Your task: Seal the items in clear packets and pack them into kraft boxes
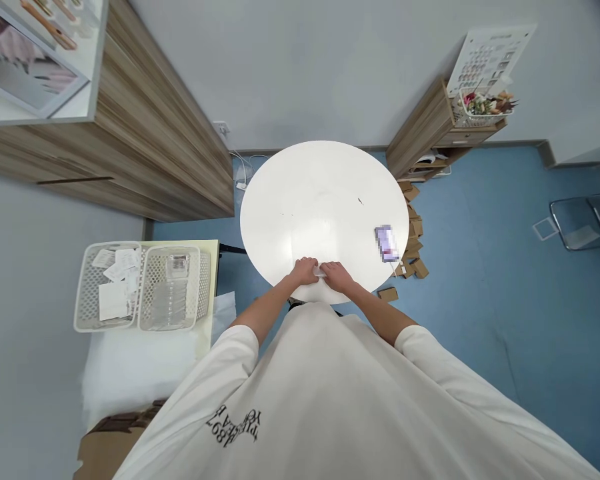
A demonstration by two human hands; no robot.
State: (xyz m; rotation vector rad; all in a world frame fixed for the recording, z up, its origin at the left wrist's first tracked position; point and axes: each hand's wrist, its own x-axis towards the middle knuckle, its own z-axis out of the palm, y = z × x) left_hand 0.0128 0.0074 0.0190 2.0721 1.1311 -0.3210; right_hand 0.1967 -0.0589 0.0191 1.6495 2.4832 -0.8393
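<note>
At the near edge of the round white table (pixel 325 170), my two hands are close together. Between them is a small translucent, whitish piece (pixel 320 272), mostly covered by the fingers, so its kind is hard to make out. My left hand (pixel 305 271) is closed at the piece's left end, with the thumb against it. My right hand (pixel 337 276) has its fingers bent over the right end. A paler rectangular patch lies on the tabletop just beyond the hands; whether it is a sheet or a reflection I cannot tell.
A phone-like device (pixel 387 243), blurred out, lies at the table's right with a cable. Small cardboard boxes (pixel 414 230) are piled on the floor beyond. To the left, white baskets (pixel 147 287) hold papers and clear containers. Wooden cabinets (pixel 180 127) flank the table.
</note>
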